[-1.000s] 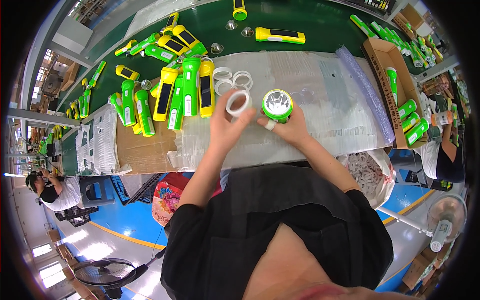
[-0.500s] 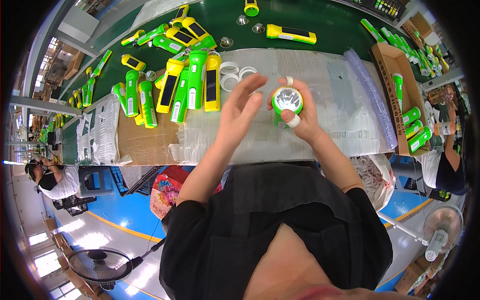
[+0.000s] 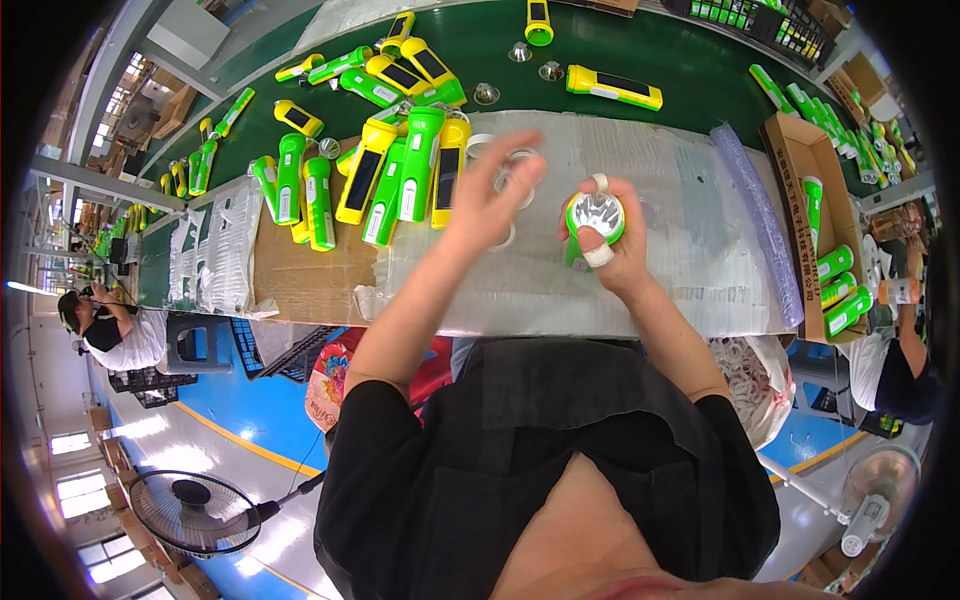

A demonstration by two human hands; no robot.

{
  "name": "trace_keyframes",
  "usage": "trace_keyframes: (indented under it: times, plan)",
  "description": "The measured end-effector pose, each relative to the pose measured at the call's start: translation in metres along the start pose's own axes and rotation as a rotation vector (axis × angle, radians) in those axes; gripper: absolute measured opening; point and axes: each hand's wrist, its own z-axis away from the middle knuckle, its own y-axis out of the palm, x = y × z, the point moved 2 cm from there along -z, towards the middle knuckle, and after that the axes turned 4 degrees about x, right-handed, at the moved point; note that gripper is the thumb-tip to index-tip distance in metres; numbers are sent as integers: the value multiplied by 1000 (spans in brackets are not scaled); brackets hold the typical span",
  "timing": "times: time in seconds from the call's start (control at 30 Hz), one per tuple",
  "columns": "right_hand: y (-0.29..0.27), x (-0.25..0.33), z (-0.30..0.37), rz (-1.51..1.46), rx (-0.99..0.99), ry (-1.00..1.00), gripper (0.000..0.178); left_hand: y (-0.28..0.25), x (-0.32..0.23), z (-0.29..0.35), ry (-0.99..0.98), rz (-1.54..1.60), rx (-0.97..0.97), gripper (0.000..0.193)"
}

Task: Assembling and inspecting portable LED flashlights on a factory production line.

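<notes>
Right hand point(image 3: 628, 258): wrapped around a green flashlight point(image 3: 597, 212), held head-up above the plastic sheeting point(image 3: 660, 290), reflector facing the camera; taped thumb across the near rim, taped finger around the far side. Left hand point(image 3: 487, 205): blurred by motion, thumb spread away from the fingers, over white rings point(image 3: 480, 139); no ring clearly pinched, contact with those beneath impossible to tell. For good handling, probably best to keep the flashlight upright and steady, gripped by its collar, fingertips off the shiny bowl; to lift any ring singly, by its outer edge, and level. Just left of the left hand: piled flashlights point(image 3: 417, 165), green and yellow, likely to roll if brushed by wrist or forearm. Near side: table edge point(image 3: 665, 334), running below both forearms. Beyond the sheeting: loose reflectors point(image 3: 520, 52) on the green tabletop point(image 3: 690, 75). To the right: bubble-wrap roll point(image 3: 757, 225), then a carton point(image 3: 787, 190) containing more flashlights, together a raised boundary. Widest room for moving: sheeting between right hand and roll, with a faint clear disc point(image 3: 648, 211) just beside the fingers; narrower gap between the two hands.
</notes>
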Motion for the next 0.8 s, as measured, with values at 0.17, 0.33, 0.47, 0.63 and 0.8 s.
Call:
trace_keyframes:
  times: [0.17, 0.33, 0.47, 0.63, 0.8]
  plan:
    - [2, 0, -5, 167, 17, -30, 44, -43, 62, -19, 137, -985, -59, 31]
    - [4, 4, -13, 209, -9, -15, 39, -55, 54, -18, 142, -816, 132, 22]
    - [4, 3, -18, 224, -6, -10, 38, -45, 13, -10, -66, -46, 126, 24]
    - [6, 4, -22, 258, -65, -45, 39, -21, -51, 5, 171, -59, 162, 30]
    - [4, 6, -20, 195, -18, -33, 41, -10, -50, 4, 226, -172, 126, 33]
